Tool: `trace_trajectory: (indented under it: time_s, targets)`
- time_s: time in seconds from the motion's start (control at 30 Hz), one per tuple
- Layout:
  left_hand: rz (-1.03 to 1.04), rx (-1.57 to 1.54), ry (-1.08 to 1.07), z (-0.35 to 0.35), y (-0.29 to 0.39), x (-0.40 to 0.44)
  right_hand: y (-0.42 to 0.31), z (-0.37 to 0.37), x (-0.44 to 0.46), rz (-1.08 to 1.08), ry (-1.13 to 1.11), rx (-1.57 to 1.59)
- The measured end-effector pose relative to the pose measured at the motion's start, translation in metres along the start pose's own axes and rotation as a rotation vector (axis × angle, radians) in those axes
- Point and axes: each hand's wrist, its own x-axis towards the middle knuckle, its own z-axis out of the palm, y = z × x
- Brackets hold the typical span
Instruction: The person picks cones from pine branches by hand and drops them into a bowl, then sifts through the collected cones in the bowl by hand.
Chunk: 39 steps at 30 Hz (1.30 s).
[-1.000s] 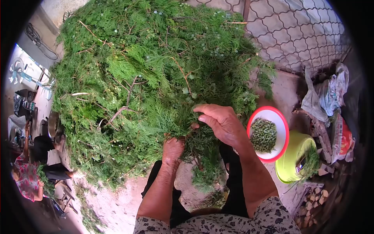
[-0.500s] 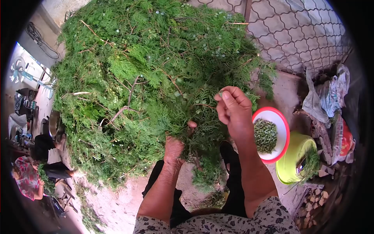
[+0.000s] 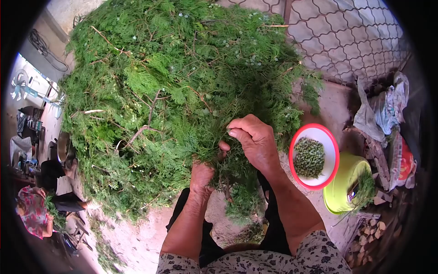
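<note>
My left hand [image 3: 202, 176] is closed around a leafy green conifer branch [image 3: 244, 201], whose foliage hangs down between my knees. Its thumb shows on the far side of the stem. My right hand [image 3: 255, 141] is just to the right, thumb and forefinger pinched at the sprigs, with a small green cone [image 3: 229, 130] at the fingertips, partly hidden. A large heap of cut conifer branches [image 3: 150, 91] spreads out in front of me. To the right, a white bowl with a red rim [image 3: 336, 157] holds many small green cones [image 3: 309, 157].
The bowl stands beside a yellow-green basin [image 3: 335, 196] with a sprig [image 3: 365, 189] on it. Wire mesh [image 3: 346, 41], plastic sacks [image 3: 388, 109] and cut firewood [image 3: 367, 242] are at the right. A person in a floral top [image 3: 34, 210] sits far left, holding greenery.
My right hand has moved left and slightly down, bringing its pinched fingertips to the branch. My left hand keeps its hold in nearly the same place.
</note>
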Motion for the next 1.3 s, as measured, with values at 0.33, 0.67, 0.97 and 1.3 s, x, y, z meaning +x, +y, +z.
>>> trace_trajectory:
  time_s: [0.33, 0.67, 0.97, 1.3]
  targets:
    - [-0.052, -0.008, 0.088, -0.001, -0.003, 0.002, -0.019, -0.038, 0.024, 0.708, 0.355, 1.22]
    - [-0.046, -0.153, -0.065, -0.011, -0.001, -0.001, 0.049, -0.054, 0.012, 0.812, 0.24, 0.731]
    - [-0.097, 0.233, -0.01, -0.003, 0.005, 0.0, 0.013, -0.042, 0.018, 0.613, -0.282, 0.743]
    - [-0.128, 0.333, -0.13, -0.004, 0.016, -0.003, 0.023, -0.036, 0.013, 0.62, -0.389, 0.659]
